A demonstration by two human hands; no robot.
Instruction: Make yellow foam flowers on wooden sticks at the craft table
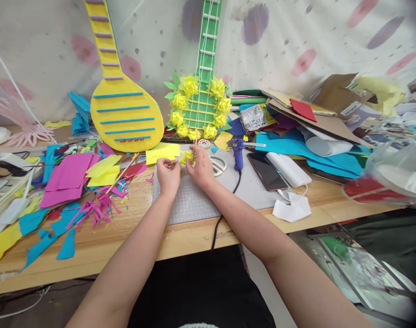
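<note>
Over the grey cutting mat [184,207], a small crumpled yellow paper flower [186,157] is held between my two hands. My left hand [169,176] pinches at its left edge with closed fingertips. From the other side, my right hand [201,169] closes on it, its fingers partly covering it. A thin pale stick [196,135] rises above my right fingertips. Just behind stands a green paper guitar [200,107] ringed with yellow paper flowers and leaves. White-handled scissors [219,166] lie beside my right hand. Yellow paper sheets [163,152] lie behind my left hand.
A blue glue gun [238,155] stands right of the scissors, its black cord crossing the mat. Further right are a phone [266,170], a white power bank [288,169] and piled paper. A yellow paper guitar [126,114] leans back left, above magenta sheets [66,177] and scraps.
</note>
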